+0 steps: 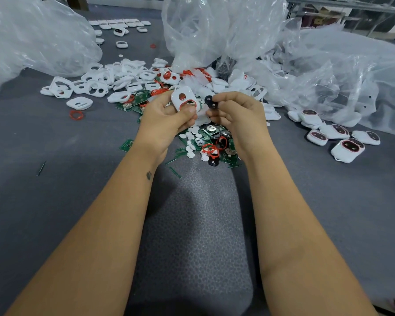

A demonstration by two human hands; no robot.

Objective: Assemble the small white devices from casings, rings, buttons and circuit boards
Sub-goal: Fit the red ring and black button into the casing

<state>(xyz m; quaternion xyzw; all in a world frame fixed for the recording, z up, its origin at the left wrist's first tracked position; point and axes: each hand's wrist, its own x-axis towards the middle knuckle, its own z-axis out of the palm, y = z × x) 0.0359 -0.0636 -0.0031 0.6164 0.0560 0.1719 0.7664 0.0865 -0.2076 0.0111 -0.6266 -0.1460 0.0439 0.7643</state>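
Left hand (167, 117) clamped on a white casing (184, 98), red ring (187, 103) seated around its larger opening, raised above the parts heap. Right hand (235, 110) pinched on a small black button (210, 102), just beside the casing, possibly not touching. Below: green circuit boards (126, 144), loose red rings (210, 149). Assembled devices (347, 149) on grey table (55, 201), right.

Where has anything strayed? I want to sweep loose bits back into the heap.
A red ring lies alone left of the heap, and a small dark stick-like piece sits further out on the grey mat.
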